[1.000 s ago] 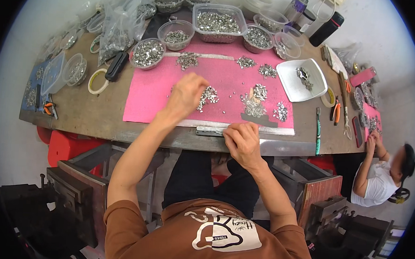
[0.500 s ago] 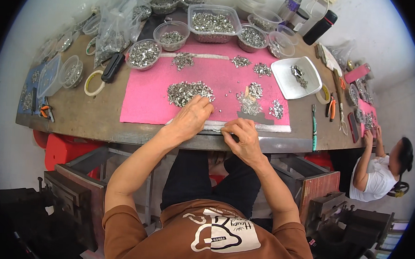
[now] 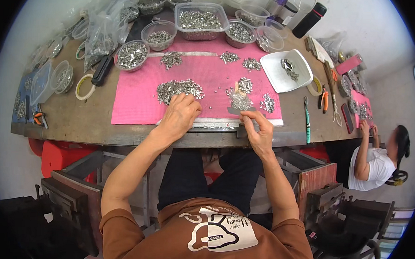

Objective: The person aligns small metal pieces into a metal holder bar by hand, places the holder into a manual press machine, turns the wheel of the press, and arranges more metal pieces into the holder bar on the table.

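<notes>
My left hand (image 3: pixel 180 116) rests at the near edge of a large pile of small silver metal pieces (image 3: pixel 179 87), its fingers curled down and their tips partly hidden. My right hand (image 3: pixel 260 132) is beside a dark grey flat patch (image 3: pixel 236 111), thumb and forefinger drawn together; whatever lies between them is too small to make out. Just beyond those fingertips is a heap of slim silver pieces (image 3: pixel 241 101). Between my hands, a pale strip (image 3: pixel 212 123) runs along the near edge of the pink mat (image 3: pixel 138 98).
Tubs of metal pieces (image 3: pixel 199 35) line the back. A white tray (image 3: pixel 271 76) stands right of the mat, near orange-handled pliers (image 3: pixel 325 102) and a green-handled tool (image 3: pixel 307 120). Tape (image 3: pixel 84 95) lies at left. A co-worker (image 3: pixel 374 161) sits at far right.
My right hand has moved right and forward, from the pale strip to the grey patch. My left hand stays at the large pile. The whole view has shifted slightly.
</notes>
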Demonstrator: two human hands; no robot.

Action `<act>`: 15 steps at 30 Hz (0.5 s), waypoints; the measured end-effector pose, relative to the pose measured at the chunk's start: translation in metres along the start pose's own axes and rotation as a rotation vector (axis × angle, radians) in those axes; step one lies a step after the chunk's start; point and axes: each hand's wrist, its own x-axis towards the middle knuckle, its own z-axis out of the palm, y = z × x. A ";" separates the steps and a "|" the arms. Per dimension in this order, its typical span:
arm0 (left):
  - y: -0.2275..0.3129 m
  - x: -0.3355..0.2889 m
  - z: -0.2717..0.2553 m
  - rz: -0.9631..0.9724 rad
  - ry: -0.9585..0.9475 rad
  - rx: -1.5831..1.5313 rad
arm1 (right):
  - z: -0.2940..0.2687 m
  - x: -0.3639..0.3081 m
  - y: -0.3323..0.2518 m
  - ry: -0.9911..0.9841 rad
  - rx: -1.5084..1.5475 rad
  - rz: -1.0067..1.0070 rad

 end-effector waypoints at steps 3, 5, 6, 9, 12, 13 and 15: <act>0.002 0.001 -0.002 -0.016 -0.048 0.007 | 0.004 -0.007 0.004 0.042 0.030 0.040; 0.001 0.000 -0.001 -0.003 -0.026 -0.042 | 0.013 -0.012 0.012 0.098 0.130 0.101; 0.002 -0.001 -0.001 0.012 -0.004 -0.095 | 0.016 -0.014 0.015 0.156 0.227 0.163; 0.022 -0.003 -0.010 -0.158 -0.005 -0.388 | 0.014 -0.018 0.015 0.197 0.346 0.263; 0.041 -0.017 -0.007 -0.258 0.004 -0.479 | 0.015 -0.018 0.014 0.203 0.336 0.264; 0.043 -0.019 -0.004 -0.261 0.003 -0.475 | 0.016 -0.017 0.013 0.209 0.314 0.254; 0.042 -0.023 0.006 -0.137 0.117 -0.417 | 0.016 -0.016 0.012 0.206 0.311 0.254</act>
